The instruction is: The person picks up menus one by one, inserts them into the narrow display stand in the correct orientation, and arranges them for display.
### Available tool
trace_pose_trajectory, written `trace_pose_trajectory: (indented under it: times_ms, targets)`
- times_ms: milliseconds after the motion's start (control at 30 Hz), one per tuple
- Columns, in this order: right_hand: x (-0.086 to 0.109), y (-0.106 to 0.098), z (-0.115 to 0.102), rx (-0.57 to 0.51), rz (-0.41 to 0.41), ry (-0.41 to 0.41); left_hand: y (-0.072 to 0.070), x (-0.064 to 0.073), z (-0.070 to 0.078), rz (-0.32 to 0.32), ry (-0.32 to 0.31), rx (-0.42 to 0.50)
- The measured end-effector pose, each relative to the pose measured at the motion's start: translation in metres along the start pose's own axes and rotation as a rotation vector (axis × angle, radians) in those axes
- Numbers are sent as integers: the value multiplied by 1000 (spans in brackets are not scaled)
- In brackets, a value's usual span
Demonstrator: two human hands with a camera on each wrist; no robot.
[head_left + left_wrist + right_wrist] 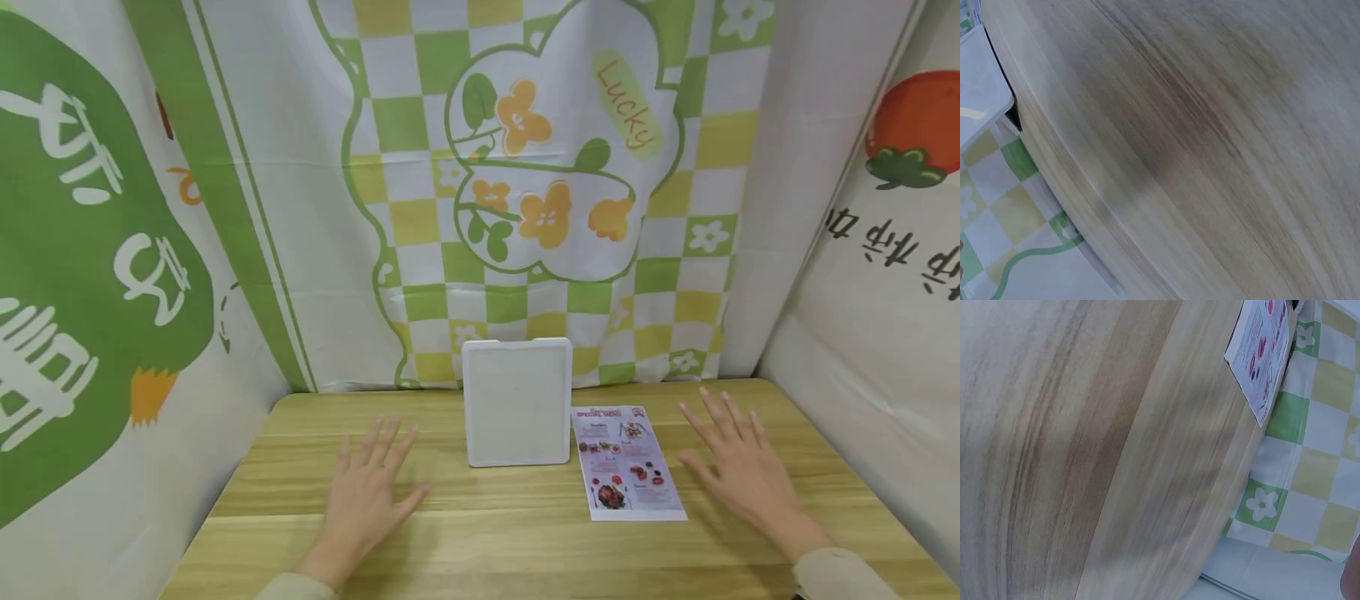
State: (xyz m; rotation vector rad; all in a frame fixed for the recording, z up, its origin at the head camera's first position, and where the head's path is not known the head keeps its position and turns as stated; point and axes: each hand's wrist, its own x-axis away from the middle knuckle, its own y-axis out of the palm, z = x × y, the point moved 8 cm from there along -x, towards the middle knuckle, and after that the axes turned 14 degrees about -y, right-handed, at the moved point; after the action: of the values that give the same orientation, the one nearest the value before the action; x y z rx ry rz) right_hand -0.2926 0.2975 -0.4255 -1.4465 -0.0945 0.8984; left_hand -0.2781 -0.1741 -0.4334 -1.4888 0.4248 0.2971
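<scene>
My left hand (367, 492) is over the left side of the wooden table, its fingers spread and nothing in them. On the right, my right hand (742, 467) is spread the same way, just beside a printed menu sheet (626, 467). The sheet carries food pictures and red heading text. Between the hands, a white rectangular frame (517, 404) with a blank panel stands at the back of the table. One corner of the frame (982, 81) shows in the left wrist view, and part of the menu sheet (1260, 356) in the right wrist view.
The wooden table (480, 550) reaches back to a hanging cloth (420, 225) with green and yellow checks and flowers. Printed cloth walls close in the left and right sides. A sleeve (840, 575) covers the right forearm.
</scene>
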Motion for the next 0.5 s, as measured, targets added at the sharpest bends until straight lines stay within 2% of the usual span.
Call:
trace_pose_trajectory:
  times_ms: [200, 500]
  targets:
    - [-2, -6, 3, -21, 32, -30, 3, -7, 12, -27, 19, 0]
    - [3, -3, -4, -38, 57, -61, 12, -2, 26, -59, 36, 31]
